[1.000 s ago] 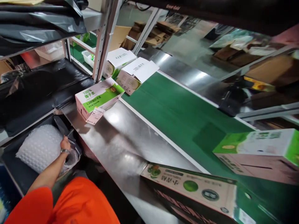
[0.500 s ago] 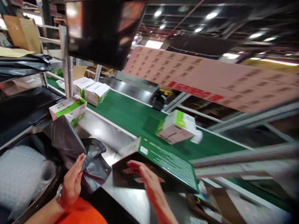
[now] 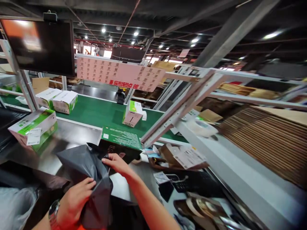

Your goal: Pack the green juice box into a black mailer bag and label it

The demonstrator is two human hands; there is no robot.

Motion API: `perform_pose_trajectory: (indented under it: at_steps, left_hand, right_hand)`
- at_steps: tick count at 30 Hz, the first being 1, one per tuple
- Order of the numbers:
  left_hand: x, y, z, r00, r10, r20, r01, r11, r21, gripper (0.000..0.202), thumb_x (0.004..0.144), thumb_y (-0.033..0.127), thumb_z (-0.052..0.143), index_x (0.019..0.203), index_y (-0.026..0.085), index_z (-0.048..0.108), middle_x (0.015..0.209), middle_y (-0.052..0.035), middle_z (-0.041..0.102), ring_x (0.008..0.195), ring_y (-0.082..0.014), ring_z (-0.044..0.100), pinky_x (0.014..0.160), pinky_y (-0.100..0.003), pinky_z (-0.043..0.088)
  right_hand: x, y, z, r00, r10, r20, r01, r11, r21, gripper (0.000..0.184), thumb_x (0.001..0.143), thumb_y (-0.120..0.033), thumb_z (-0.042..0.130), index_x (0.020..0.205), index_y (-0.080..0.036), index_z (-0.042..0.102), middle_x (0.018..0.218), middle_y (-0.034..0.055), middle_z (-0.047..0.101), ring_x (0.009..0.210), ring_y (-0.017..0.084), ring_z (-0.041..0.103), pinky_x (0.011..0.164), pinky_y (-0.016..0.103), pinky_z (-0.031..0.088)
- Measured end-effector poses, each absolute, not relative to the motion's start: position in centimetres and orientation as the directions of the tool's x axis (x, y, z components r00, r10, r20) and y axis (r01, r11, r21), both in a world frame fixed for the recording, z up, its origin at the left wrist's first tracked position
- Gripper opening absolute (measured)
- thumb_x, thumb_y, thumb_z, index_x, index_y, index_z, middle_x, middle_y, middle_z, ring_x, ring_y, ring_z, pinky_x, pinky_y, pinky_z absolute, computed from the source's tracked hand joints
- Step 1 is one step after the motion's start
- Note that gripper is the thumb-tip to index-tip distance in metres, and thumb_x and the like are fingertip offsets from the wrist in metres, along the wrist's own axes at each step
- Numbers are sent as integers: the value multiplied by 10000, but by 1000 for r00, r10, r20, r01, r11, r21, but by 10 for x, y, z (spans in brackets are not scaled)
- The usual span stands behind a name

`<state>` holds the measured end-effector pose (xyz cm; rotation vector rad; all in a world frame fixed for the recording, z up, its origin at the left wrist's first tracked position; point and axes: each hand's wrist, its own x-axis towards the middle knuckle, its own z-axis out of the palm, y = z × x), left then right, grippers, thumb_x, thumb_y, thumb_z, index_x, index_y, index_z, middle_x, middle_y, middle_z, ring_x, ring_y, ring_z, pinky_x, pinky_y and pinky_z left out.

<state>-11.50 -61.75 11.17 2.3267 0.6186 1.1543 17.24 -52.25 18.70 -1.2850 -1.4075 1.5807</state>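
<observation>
- Since the earlier frame, the grey plastic bag (image 3: 82, 163) has come in against the near end of the dark green box (image 3: 121, 137), and the head view has swung up, so much more of the line shows.
- The box lies flat on the steel counter (image 3: 72, 134), toward its far edge, by the green conveyor belt (image 3: 96, 111). I can't tell how far it's in the bag, if at all.
- Left hand (image 3: 73, 203) has its fingers closed around a fold of the bag, below the wristwatch-free fingers' reach of the box. Right hand (image 3: 117, 164) has its fingers stretched across the bag's lip at the box, but I can't tell if they're actually pinching it.
- Main worry, I'd say: the thin bag tearing on a box corner if it's pulled tight. A slack lip could also slip off the box.
- If the box gets shoved too far, it could slide over the far edge onto the belt, or past the end of the counter toward the papers and cardboard (image 3: 187, 156) below.
- Open room is on the bare steel between the bag and the white-and-green carton (image 3: 32, 129) at the left. The metal frame (image 3: 177, 108) is close on the right, so an elbow or box corner could clip it there.
</observation>
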Motion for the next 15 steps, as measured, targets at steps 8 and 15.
perform_pose_trajectory:
  at_steps: [8, 15]
  left_hand:
    - [-150, -563, 107, 203, 954, 223, 268, -273, 924, 394, 1036, 568, 586, 1252, 360, 842, 1416, -82, 796, 1334, -307, 753, 1176, -490, 607]
    - [-143, -529, 125, 296, 955, 25, 131, -66, 989, 627, 902, 785, 648, 1241, 291, 832, 1324, -80, 838, 1277, -346, 771, 1133, -483, 629]
  right_hand:
    - [151, -538, 222, 99, 988, 115, 75, 107, -991, 587, 821, -788, 780, 743, -228, 622, 670, -10, 560, 604, 146, 473, 569, 303, 415]
    - [61, -536, 216, -355, 907, 227, 103, 279, -955, 503, 987, -659, 664, 782, -200, 652, 809, -6, 574, 731, 138, 476, 684, 285, 414]
